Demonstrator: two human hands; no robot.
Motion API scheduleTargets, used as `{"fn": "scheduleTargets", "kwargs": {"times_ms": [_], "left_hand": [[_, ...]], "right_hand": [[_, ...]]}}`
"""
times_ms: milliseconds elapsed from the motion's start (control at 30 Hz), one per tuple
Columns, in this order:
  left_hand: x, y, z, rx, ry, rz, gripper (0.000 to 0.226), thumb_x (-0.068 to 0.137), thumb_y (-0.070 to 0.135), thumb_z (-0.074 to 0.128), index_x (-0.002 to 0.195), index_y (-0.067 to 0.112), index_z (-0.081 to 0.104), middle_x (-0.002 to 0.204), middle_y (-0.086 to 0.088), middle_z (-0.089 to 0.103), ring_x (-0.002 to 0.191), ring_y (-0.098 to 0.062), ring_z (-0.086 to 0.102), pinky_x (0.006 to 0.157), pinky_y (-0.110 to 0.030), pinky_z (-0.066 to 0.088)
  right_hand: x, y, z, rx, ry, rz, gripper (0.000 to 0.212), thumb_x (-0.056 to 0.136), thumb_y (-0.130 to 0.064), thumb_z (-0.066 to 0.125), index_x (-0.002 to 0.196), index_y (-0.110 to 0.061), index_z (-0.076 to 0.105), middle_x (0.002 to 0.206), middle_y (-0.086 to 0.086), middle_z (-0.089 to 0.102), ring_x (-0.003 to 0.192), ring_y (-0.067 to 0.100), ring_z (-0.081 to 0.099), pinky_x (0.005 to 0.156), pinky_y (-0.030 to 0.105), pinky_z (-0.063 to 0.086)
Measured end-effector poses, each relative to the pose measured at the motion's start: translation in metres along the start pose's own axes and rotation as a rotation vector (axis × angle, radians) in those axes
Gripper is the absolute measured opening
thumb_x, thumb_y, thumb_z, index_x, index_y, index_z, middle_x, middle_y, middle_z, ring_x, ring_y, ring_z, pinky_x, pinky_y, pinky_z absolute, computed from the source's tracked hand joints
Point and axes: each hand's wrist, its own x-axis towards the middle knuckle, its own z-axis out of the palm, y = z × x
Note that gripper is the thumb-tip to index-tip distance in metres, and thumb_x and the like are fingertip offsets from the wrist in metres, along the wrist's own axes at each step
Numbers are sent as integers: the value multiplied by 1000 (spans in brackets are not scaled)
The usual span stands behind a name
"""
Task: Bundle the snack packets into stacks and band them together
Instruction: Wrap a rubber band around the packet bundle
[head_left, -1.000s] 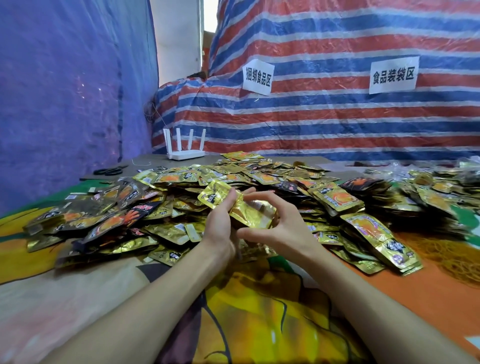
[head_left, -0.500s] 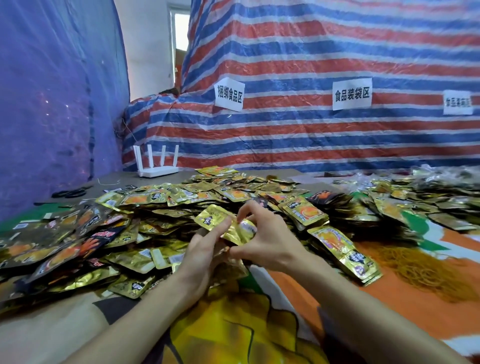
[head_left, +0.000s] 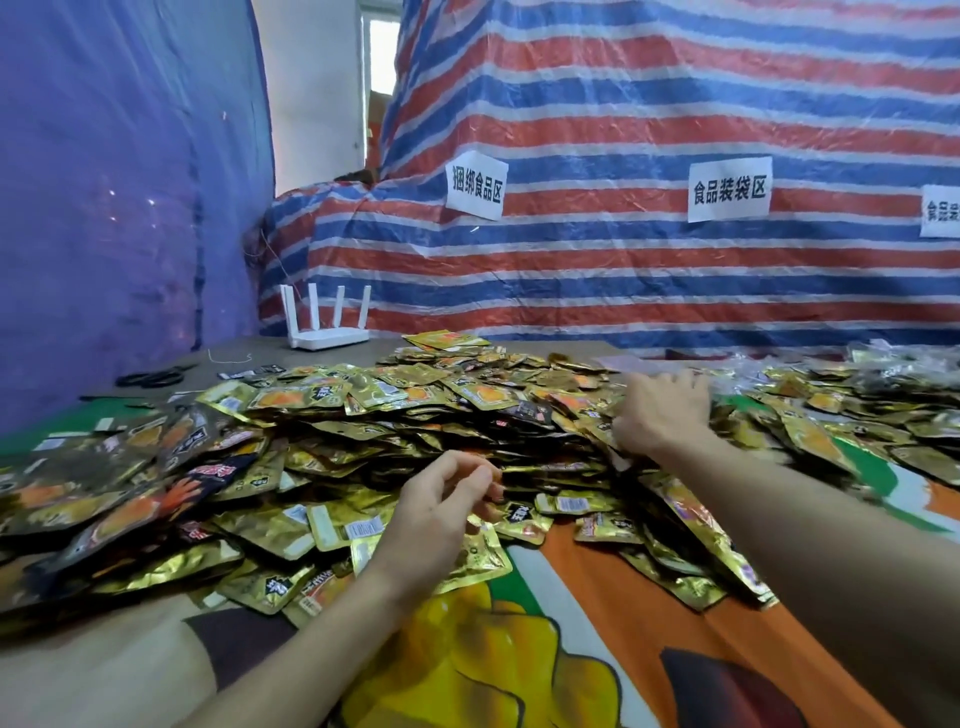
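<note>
Now right hand (head_left: 660, 415) resting on snack packets (head_left: 363, 415) heaped across tabletop (head_left: 649, 649), fingers spread, blurred; left hand (head_left: 441, 504) hovering above near edge of heap, fingers loosely curled, seemingly empty.

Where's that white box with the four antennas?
In the head view, the white router stands far back on the left, just in front of the striped tarp, beyond the packet pile, with black scissors to its left.

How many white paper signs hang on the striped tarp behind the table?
3. The first sign hangs at the left of the striped tarp, the second sign right of it, the third sign at the picture's right edge, cut off. Others may hang beyond it.
</note>
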Motion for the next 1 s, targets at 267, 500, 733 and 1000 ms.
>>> {"fn": "scheduleTargets", "kwargs": {"times_ms": [267, 500, 733, 1000], "left_hand": [[3, 1, 0, 59, 48, 25, 14, 101, 16, 55, 94, 18, 67, 89, 0, 67, 71, -2, 60, 63, -13, 47], [25, 15, -43, 872, 66, 175, 23, 88, 19, 64, 109, 26, 57, 109, 11, 52, 101, -8, 51, 92, -27, 42], [57, 5, -99, 1233, 90, -107, 85, 73, 12, 67, 148, 29, 33, 151, 2, 29, 138, -24, 26, 113, -47, 23], [61, -26, -105, 1334, 61, -97, 66, 87, 25, 57, 148, 22, 34, 147, 2, 42, 127, -27, 37, 100, -42, 40]], "right_hand": [[-11, -15, 3, -54, 33, -45, 58, 89, -60, 55, 123, -14, 63, 139, 25, 51, 134, 42, 40, 115, 55, 25], [-50, -72, -20, 375, 65, -383, 47, 89, -38, 63, 131, -19, 62, 128, 14, 59, 119, 31, 51, 100, 44, 46], [-88, -140, 7, 580, -125, -550, 53, 84, -16, 63, 135, -30, 63, 137, 3, 52, 128, 26, 43, 105, 42, 41], [-81, -157, 26, 407, -20, -332, 46, 92, -36, 56, 134, -17, 55, 135, 8, 54, 128, 31, 41, 104, 45, 33]]}}
